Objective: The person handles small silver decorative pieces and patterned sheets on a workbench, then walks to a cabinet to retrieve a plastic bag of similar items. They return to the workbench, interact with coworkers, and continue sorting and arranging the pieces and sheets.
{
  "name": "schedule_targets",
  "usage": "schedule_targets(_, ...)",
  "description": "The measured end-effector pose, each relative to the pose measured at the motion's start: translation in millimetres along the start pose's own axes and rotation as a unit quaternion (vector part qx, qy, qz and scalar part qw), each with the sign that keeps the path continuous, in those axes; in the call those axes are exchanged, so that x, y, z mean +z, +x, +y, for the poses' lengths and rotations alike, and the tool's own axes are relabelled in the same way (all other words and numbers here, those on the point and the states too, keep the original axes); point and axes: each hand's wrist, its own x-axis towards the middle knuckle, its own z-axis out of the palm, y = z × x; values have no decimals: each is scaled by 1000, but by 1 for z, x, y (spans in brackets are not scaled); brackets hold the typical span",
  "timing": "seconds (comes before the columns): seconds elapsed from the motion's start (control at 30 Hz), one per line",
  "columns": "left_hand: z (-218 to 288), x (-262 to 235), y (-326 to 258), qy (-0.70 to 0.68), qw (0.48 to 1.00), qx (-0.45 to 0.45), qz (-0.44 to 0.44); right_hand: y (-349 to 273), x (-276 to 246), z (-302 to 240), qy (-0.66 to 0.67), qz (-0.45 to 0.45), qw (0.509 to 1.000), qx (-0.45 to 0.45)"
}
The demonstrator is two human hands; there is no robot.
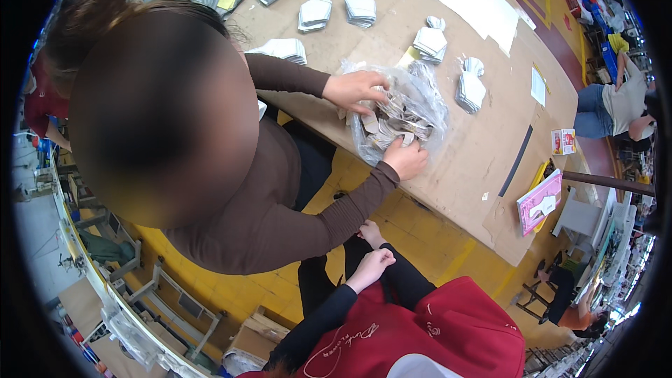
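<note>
Left grip (371, 269) and right grip (372, 235) are right near each other, off the counter (462, 168), can't tell if spread or pressed together. Clear plastic bag (432, 108) of pale pieces (399, 124) sits up there, co-worker's hands (406, 159) on it, white stacks (361, 8) around.

From where I stand, the black-sleeved left forearm (318, 320) points toward one o'clock, its bare left hand (373, 266) loosely bent at the wrist. The right hand (371, 233) sits at its twelve o'clock, sleeve angling back toward five; finger closure is unclear.
</note>
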Motion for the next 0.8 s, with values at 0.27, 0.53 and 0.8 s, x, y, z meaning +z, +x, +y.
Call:
schedule_targets(0.27,-16,0,-13,-205,971,-98,-70,-7,-7,2,-116,33,993,-3)
schedule_targets(0.53,12,2,-16,-25,997,-74,-6,1,-24,-7,-78,16,997,-9)
schedule_targets(0.8,-19,13,3,242,940,-70,232,-7,-21,1,-245,116,962,-35)
